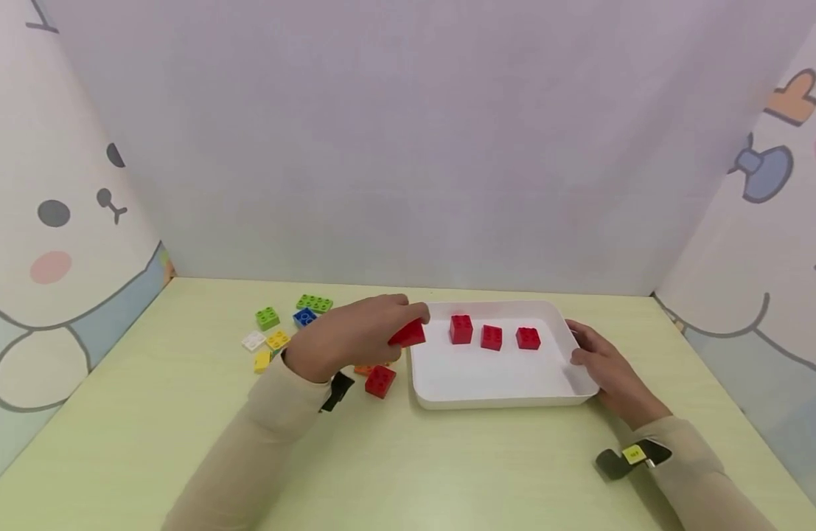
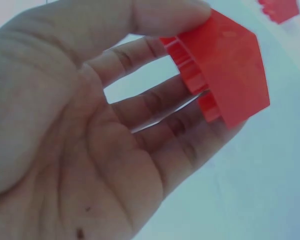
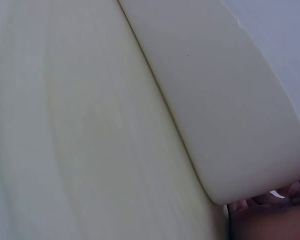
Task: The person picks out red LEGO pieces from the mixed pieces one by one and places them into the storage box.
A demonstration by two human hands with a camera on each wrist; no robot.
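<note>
My left hand (image 1: 351,335) pinches a red toy brick (image 1: 410,334) over the left rim of a white tray (image 1: 494,380). In the left wrist view, thumb and fingertips grip this brick (image 2: 235,70) by its sides, its studs turned towards the palm. Three red bricks stand in a row inside the tray: a taller one (image 1: 461,330), a middle one (image 1: 492,337) and a right one (image 1: 528,338). At the tray's right side my right hand (image 1: 607,372) holds the rim, thumb on top. The right wrist view shows the tray's outer wall (image 3: 230,100) and part of that hand (image 3: 275,220).
Another red brick (image 1: 380,381) lies on the table left of the tray, beside orange pieces (image 1: 363,369) partly behind my left hand. Farther left are green (image 1: 267,318), blue (image 1: 304,318), white (image 1: 253,341) and yellow bricks (image 1: 277,340). Printed panels and a pale backdrop (image 1: 408,147) border the table.
</note>
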